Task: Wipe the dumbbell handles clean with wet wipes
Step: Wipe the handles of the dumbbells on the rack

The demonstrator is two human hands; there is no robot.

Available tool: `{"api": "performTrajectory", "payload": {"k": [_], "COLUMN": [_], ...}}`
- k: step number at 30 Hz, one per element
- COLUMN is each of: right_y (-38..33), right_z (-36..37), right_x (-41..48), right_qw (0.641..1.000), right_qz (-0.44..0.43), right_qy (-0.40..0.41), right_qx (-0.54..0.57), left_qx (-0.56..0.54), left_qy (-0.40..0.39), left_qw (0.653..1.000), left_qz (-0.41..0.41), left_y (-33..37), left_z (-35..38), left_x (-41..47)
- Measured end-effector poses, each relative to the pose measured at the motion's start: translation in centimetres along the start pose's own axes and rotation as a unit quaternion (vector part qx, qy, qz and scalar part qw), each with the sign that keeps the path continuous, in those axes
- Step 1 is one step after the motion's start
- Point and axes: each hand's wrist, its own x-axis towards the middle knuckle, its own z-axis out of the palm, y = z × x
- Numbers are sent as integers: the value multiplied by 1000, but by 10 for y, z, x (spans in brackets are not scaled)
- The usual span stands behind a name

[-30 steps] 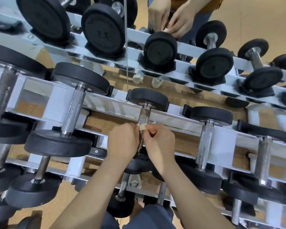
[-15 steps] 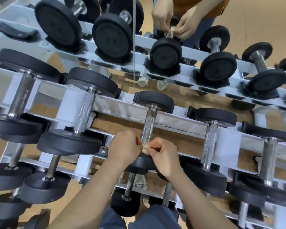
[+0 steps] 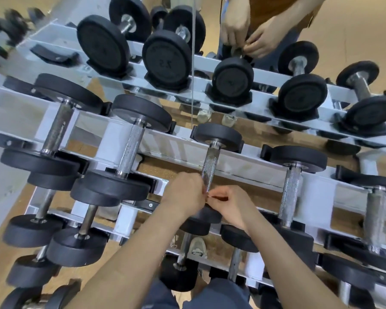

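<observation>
Slippage worries me: my left hand (image 3: 183, 195) and right hand (image 3: 232, 208), both curled, pinch a barely visible scrap of wet wipe (image 3: 208, 196) between them at the near end of the dumbbell handle (image 3: 210, 166), which runs on beyond both hands; its rough surface could snag or tear the scrap.

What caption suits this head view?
Left hand and right hand pinch the lower end of one dumbbell handle on a white rack.

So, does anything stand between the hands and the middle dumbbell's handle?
Nothing visible does. The left hand grips the near end of the handle; the right hand meets it there with curled fingertips. What they pinch is too small to tell.
</observation>
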Motion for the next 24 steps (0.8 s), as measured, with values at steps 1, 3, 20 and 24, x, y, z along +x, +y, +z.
{"api": "performTrajectory", "payload": {"k": [1,3,20,24], "right_y": [-5,-14,-16,-5], "right_z": [4,8,-13,-12], "right_x": [-2,-7,-115,-151], "right_qw": [1000,999,848,873], "right_qz": [-16,-35,37,-2], "right_qy": [-2,-3,162,297], "right_qx": [-20,-30,504,387], "left_qx": [-13,-13,-682,-691], "left_qy": [-3,15,6,-58], "left_qw": [1000,999,730,719], "left_qz": [-18,-40,-52,-59], "left_y": [-8,-15,-12,14], "left_z": [-4,-8,-6,8], "left_x": [-5,-18,-131,-149]}}
